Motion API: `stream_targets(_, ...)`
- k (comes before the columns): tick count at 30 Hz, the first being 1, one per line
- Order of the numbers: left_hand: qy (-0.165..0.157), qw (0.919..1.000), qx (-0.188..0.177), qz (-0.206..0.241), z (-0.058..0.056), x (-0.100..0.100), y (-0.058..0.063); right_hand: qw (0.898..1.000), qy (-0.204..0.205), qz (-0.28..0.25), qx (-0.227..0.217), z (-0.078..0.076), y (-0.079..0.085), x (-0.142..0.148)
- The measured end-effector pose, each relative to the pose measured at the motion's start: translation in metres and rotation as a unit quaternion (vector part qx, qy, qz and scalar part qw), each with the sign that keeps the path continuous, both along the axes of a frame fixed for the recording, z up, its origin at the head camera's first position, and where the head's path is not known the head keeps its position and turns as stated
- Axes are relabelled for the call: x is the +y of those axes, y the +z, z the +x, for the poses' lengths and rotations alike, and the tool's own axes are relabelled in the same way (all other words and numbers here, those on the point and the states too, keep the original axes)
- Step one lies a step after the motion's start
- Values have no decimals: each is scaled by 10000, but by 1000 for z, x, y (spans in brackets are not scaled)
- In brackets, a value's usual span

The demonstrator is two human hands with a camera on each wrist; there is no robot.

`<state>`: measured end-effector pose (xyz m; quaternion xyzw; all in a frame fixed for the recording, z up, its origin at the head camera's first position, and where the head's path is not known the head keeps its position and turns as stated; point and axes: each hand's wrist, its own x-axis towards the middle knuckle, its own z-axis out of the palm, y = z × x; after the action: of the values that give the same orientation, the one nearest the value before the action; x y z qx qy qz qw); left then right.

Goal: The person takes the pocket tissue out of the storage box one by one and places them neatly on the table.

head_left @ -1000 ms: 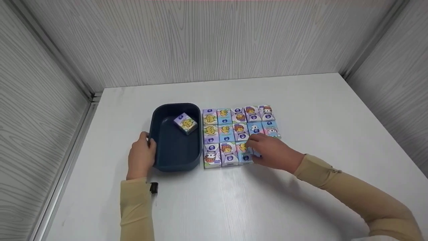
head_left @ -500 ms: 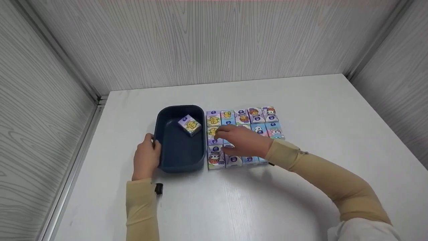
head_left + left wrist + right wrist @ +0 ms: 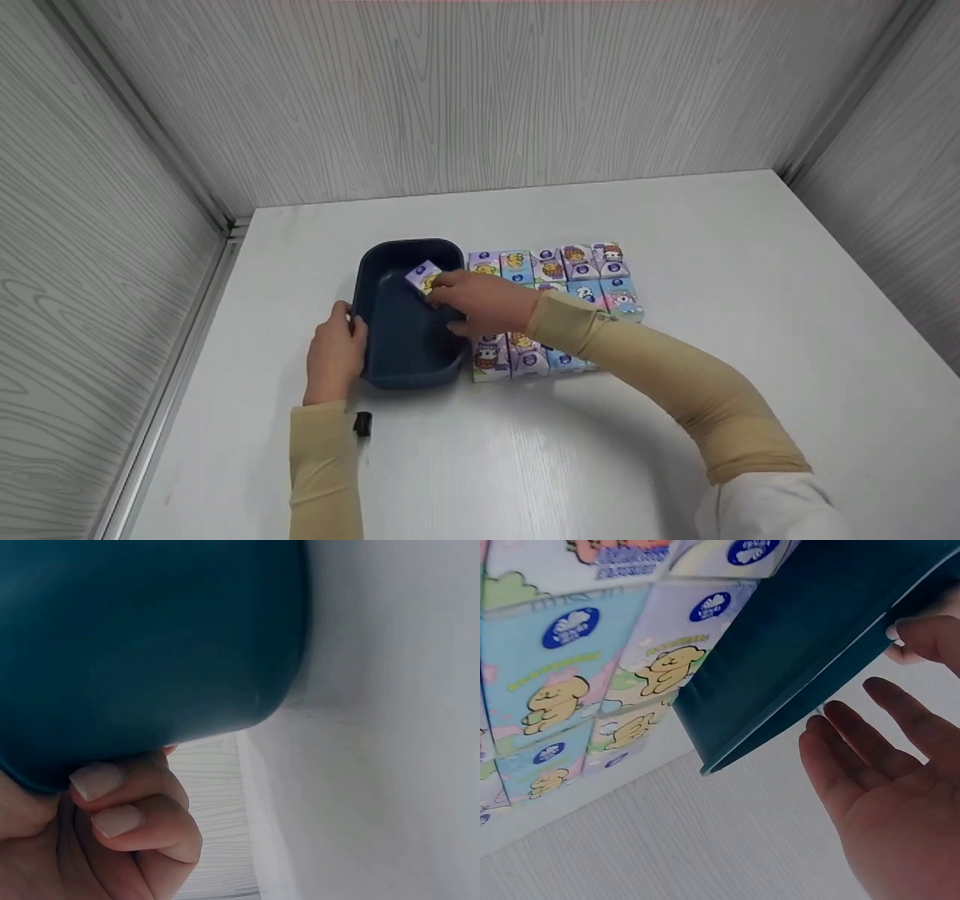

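Note:
A dark blue rectangular bin [image 3: 397, 341] stands on the table. My left hand [image 3: 334, 356] grips its left side; in the left wrist view the curled fingers [image 3: 139, 829] lie against the outer wall at the rim. Inside the bin, one small cartoon-printed tissue pack [image 3: 421, 274] lies at an angle. Over the bin's right rim reaches my right hand [image 3: 491, 301], its fingertips over that pack and partly covering it. The right wrist view shows these fingers [image 3: 862, 746] loosely bent and spread, with nothing seen between them.
Rows of similar tissue packs [image 3: 581, 262] lie close together just right of the bin; my right hand and forearm cover some of them. Pale wood-grain panels [image 3: 480, 97] wall the table [image 3: 465, 457] at the back and both sides.
My right hand has moved left from the near right packs, across the rows, to over the bin. My left hand stays on the bin. The whole view has shifted slightly.

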<state>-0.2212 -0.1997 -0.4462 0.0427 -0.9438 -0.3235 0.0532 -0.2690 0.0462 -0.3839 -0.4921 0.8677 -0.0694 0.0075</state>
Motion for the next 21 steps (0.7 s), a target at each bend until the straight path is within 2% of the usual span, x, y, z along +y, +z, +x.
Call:
stream_targets(7,-1,10000,-72,50,0,0,1,9952,-489,844,-117,-22,-8,-30)
stream_targets(14,-18,10000,-44,37,1,0,-1,9875,-997,1206,-200,-36,-26,-42)
stream_targets(21,-8,10000,77,28,1,-1,-1,9817,-1042,1592,116,-44,-29,-48)
